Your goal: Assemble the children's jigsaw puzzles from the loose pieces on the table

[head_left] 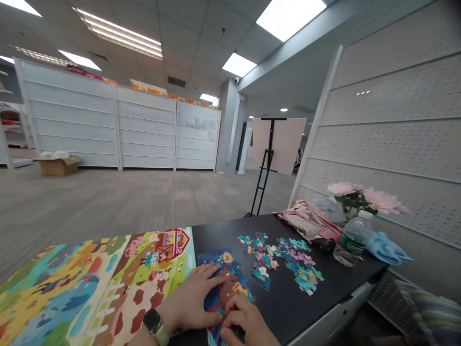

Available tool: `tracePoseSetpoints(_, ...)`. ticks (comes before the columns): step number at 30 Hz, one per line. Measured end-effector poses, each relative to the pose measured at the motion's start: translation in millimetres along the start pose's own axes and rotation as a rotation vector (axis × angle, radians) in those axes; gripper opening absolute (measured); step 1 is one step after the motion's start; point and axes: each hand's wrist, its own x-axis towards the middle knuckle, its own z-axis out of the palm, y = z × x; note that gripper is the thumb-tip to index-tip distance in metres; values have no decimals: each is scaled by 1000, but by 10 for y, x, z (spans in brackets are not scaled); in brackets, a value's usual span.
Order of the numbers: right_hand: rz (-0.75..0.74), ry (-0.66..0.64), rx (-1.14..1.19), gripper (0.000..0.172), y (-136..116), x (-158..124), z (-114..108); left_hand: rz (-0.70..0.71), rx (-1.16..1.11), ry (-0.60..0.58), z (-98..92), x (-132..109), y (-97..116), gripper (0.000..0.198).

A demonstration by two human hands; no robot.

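Cool overhead light from blown-out ceiling panels [291,18], soft shadows, stretched edges, blur at the lower right.

The puzzle [230,269] is deep blue with brown, orange and teal figures. Left of it, the picture board [90,283] is yellow, green and blue, with a brown-patched white cow [134,307]. Right of the puzzle, loose pieces [261,262] mix teal, purple and blue on the black desk [218,235]; farther right, pink flowers [383,201] and a green-labelled bottle [353,241].
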Motion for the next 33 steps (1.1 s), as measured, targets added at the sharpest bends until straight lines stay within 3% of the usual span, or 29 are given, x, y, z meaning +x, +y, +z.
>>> tracePoseSetpoints(2, 13, 98, 3, 18, 78, 107, -151, 0, 2, -21, -22, -2, 6, 92)
tracePoseSetpoints(4, 159, 220, -64, 26, 251, 332, -393, 2, 9, -45, -32, -9, -3, 101)
tracePoseSetpoints(6, 256, 264, -124, 27, 515, 633, -676, 10, 4, -39, -13, -13, -40, 107)
tracePoseSetpoints(8, 316, 238, -165, 20, 806, 931, -922, 23, -13, -2, 37, -11, -101, 108)
tracePoseSetpoints(10, 350, 170, -190, 27, 1049, 1158, -1079, 36, -25, 30, 95, -3, -163, 106)
tracePoseSetpoints(13, 383, 85, -205, 33, 1247, 1344, -1153, 52, -18, 41, 138, 9, -214, 105)
tracePoseSetpoints(16, 395, 95, -186, 33, 1277, 1407, -1147, 59, -25, 38, 117, 6, -208, 105)
tracePoseSetpoints(21, 372, 227, -40, 33, 1117, 1139, -1098, 56, -34, 47, 78, -7, -169, 106)
tracePoseSetpoints(24, 353, 287, 93, 44, 954, 659, -997, 27, -19, 47, 65, 7, -158, 107)
tracePoseSetpoints(28, 392, 363, 214, 39, 831, 58, -879, -11, -9, 54, 21, 24, -153, 101)
tracePoseSetpoints(33, 447, 379, 298, 49, 864, -123, -831, -28, -5, 72, -46, -14, -142, 90)
